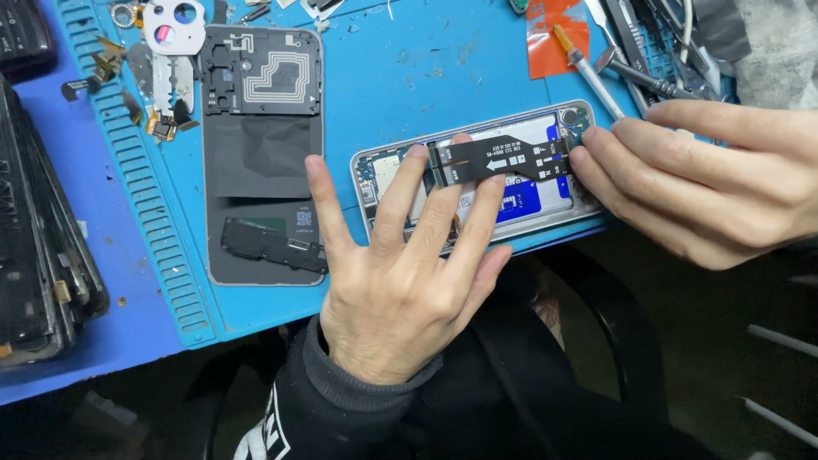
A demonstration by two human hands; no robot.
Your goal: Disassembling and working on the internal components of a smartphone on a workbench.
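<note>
An opened phone (382, 167) lies sideways at the front edge of a blue work mat (400, 77), its insides facing up. A black flat flex cable (503, 160) runs across its middle. My left hand (400, 273) lies flat on the phone, fingers spread, fingertips pressing the cable's left end. My right hand (699, 183) comes in from the right, its fingertips pinching the cable's right end near the phone's upper corner. Neither hand lifts anything off the mat.
A detached dark back cover (264, 153) with black inner plates lies left of the phone. Small parts and a white camera bezel (175, 25) sit at the top left. Tweezers, a screwdriver (588, 72) and an orange patch are at the top right. Stacked dark phones (38, 238) fill the left edge.
</note>
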